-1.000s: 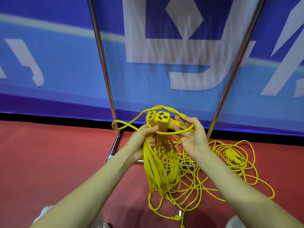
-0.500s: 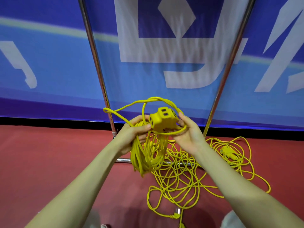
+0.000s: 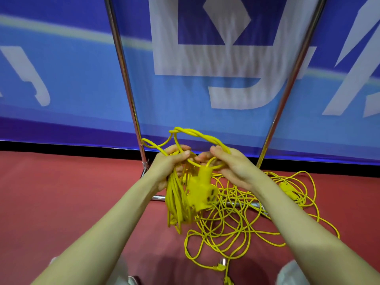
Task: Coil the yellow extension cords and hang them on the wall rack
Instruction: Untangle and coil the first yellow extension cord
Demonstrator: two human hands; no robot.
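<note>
My forearms run off the lower edge of the frame. Low centre, a yellow plug (image 3: 219, 268) lies on the red floor (image 3: 61, 192). Just above it the loose cord (image 3: 236, 219) sprawls right of centre, partly hiding a metal base bar (image 3: 160, 197). At centre my left hand (image 3: 170, 163) grips the coiled bundle (image 3: 176, 202), which hangs blurred. My right hand (image 3: 234, 167) curls round the cord loop (image 3: 195, 134) above the dangling socket block (image 3: 202, 192), its fingertips hidden. Behind, two metal posts (image 3: 125, 79) run out of the top, in front of a blue banner (image 3: 72, 79).
</note>
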